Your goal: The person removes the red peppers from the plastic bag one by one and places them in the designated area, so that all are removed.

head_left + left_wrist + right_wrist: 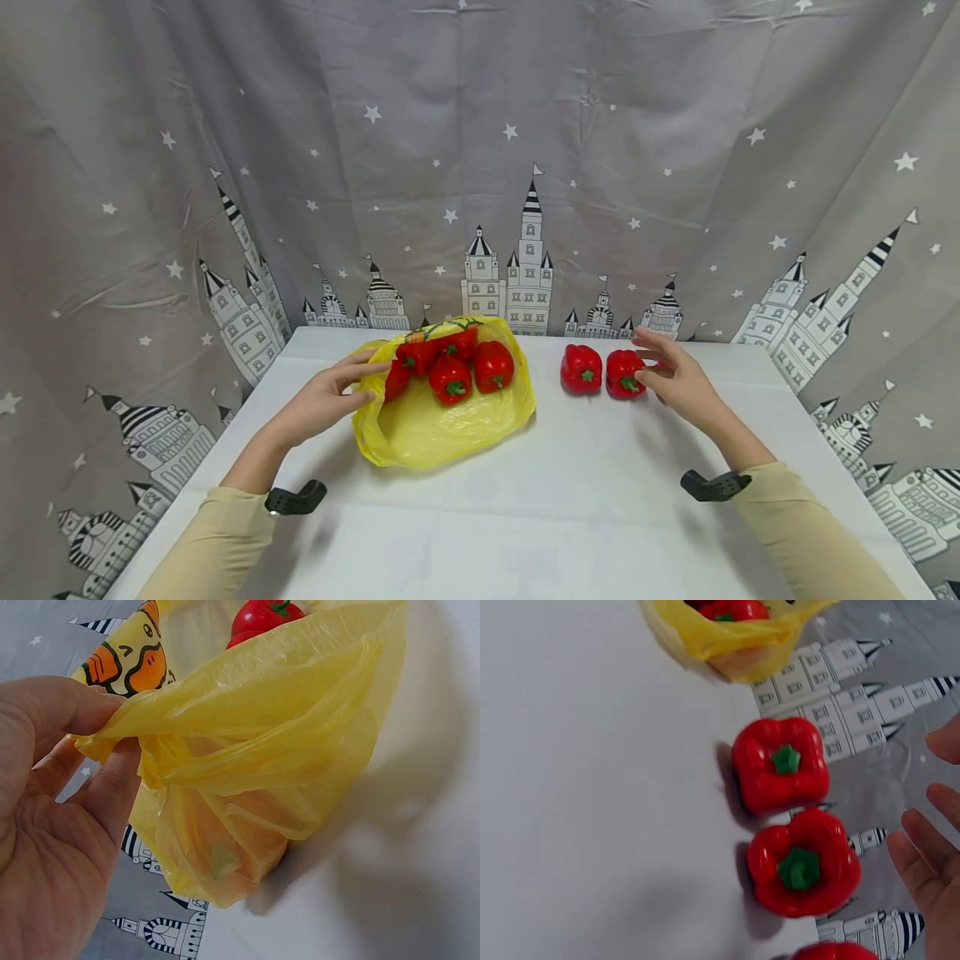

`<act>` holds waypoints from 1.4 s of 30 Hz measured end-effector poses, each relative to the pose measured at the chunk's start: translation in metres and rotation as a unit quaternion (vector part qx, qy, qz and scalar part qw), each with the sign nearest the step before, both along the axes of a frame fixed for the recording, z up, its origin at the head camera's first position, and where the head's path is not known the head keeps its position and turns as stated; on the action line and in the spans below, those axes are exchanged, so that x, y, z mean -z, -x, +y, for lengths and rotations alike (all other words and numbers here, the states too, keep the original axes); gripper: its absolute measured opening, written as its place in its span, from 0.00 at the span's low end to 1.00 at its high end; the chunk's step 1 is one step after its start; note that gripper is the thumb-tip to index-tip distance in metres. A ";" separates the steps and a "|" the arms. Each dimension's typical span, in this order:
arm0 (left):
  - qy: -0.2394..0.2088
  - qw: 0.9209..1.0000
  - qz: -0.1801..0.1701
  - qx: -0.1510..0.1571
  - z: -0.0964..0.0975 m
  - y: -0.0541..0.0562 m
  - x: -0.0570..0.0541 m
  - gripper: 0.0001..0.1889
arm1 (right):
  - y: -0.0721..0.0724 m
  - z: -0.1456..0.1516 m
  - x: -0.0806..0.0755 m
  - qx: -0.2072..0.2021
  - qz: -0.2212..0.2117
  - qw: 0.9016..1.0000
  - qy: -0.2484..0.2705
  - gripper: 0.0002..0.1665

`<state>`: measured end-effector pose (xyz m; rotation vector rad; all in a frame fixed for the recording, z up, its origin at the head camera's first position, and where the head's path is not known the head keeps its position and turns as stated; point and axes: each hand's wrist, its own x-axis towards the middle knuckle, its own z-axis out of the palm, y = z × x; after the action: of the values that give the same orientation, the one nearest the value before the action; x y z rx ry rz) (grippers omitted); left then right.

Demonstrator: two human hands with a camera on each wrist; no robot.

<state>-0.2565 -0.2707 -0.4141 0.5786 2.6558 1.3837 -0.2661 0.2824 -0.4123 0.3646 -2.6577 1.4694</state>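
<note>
My left hand (322, 407) pinches the left edge of a yellow plastic bag (457, 433) between thumb and fingers. The bag lies with its mouth facing me, and several red bell peppers (493, 367) with green stems show inside. A printed cartoon face (124, 656) marks its upper side in the left wrist view. My right hand (682, 383) hovers with spread, gently bent fingers beside a red bell pepper (622, 375), holding nothing. Another bell pepper (581, 369) sits just left of that one. A third loose bell pepper (836, 952) is cut off at the bottom of the right wrist view.
A white table (525, 517) carries the bag and the loose peppers near its far edge. Behind it hangs a grey curtain (585, 125) printed with stars and castles. Dark bands (296, 498) circle both wrists over beige sleeves (217, 542).
</note>
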 end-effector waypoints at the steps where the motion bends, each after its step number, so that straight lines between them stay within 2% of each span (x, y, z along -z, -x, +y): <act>1: 0.000 1.000 0.000 0.000 0.000 0.000 0.000 0.24 | 0.000 -0.004 0.000 -0.005 0.000 1.000 -0.003 0.42; 10: -0.005 1.000 0.001 0.005 0.001 -0.001 -0.001 0.23 | -0.001 -0.032 0.004 -0.056 -0.008 0.998 0.011 0.43; 22: -0.010 1.000 0.004 0.005 0.002 -0.002 0.000 0.24 | -0.004 -0.075 0.006 -0.094 -0.038 0.995 0.009 0.43; 32: -0.008 1.000 0.003 0.006 0.001 -0.002 0.000 0.23 | -0.002 -0.100 0.012 -0.147 -0.048 0.988 0.024 0.40; 39: -0.007 1.000 0.005 0.007 0.001 -0.002 -0.001 0.23 | 0.000 -0.122 0.018 -0.163 -0.053 0.985 -0.001 0.41; 42: -0.005 1.000 0.006 0.006 0.002 -0.003 -0.002 0.23 | 0.002 -0.131 0.021 -0.178 -0.053 0.983 0.005 0.40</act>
<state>-0.2538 -0.2686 -0.4120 0.6050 2.6505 1.3960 -0.2680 0.1512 -0.4331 0.8196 -2.7734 1.6329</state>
